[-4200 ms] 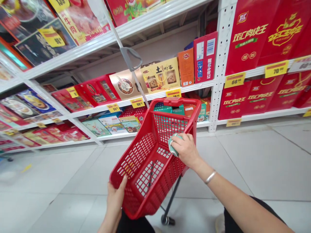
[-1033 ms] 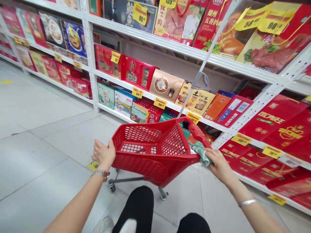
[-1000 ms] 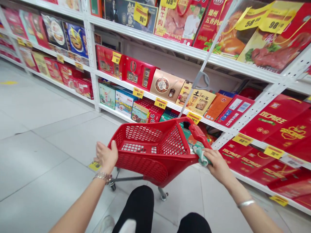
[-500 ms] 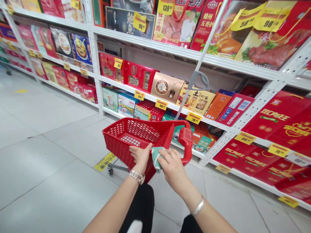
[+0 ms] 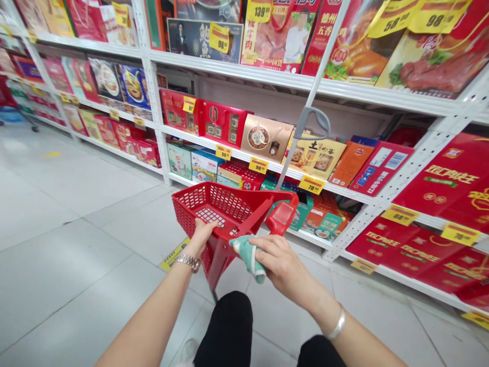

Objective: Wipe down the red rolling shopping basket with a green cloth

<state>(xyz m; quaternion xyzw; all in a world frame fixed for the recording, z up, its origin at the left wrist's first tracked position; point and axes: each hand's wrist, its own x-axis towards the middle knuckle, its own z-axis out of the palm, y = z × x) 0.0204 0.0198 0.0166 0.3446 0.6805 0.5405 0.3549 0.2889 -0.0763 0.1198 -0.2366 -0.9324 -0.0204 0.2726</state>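
In front of my knees stands a red plastic shopping cart with a perforated basket and a looped handle. My left hand, with a metal watch at its wrist, grips the near rim, fingers reaching over into the basket. A green cloth with a pale edge is bunched in the closed fingers of my right hand. The cloth touches the near corner of the cart, just below the handle. Inside the part of the basket that shows, I see no goods.
White metal shelves full of boxed goods run behind the cart. A grey pole with a looped grip leans up in front of them. Yellow price tags hang along the shelf edges. Pale floor tiles spread to the left.
My left hand has moved left and closed on the cart's near rim. The cart has turned and tilted. My right hand has shifted slightly right and down, still with the cloth.
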